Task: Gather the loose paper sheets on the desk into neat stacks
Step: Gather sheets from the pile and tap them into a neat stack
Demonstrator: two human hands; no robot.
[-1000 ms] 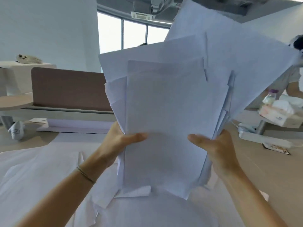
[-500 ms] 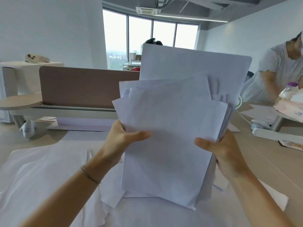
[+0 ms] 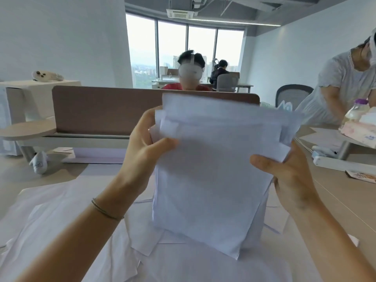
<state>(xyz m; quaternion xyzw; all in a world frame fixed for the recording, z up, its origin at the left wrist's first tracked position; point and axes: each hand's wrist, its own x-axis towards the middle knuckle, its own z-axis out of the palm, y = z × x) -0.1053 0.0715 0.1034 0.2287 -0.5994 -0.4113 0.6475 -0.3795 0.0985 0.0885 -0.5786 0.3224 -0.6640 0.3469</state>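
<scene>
The sheaf (image 3: 213, 180) of white sheets is held upright above the desk (image 3: 335, 210), its lower edge among the loose sheets (image 3: 61, 220) lying there. Since half a second ago the sheets in it have drawn together: the tall sheet that stood well above the others has dropped, and the top edges now lie closer, though still stepped and uneven. A second ago the sheets fanned wide and tilted to the right of the sheaf; now they sit nearly square. The view has also lifted, so more of the room behind the sheaf shows.

The left hand (image 3: 142, 151) is clamped on the sheaf's left edge, thumb on the near face, fingers hidden behind. The right hand (image 3: 289, 176) grips the right edge the same way, thumb across the front. A thin band (image 3: 105, 210) circles the left wrist.

Behind the sheaf stands a brown divider (image 3: 105, 108), and beyond it a seated person (image 3: 191, 78) wearing a white headset. To the right of the sheaf another person (image 3: 335, 88) bends over the desk, near a bottle (image 3: 358, 110) and a tissue pack (image 3: 360, 129). A white power strip (image 3: 341, 164) lies right of the sheaf. Far behind, tall windows (image 3: 183, 53) fill the end wall.
</scene>
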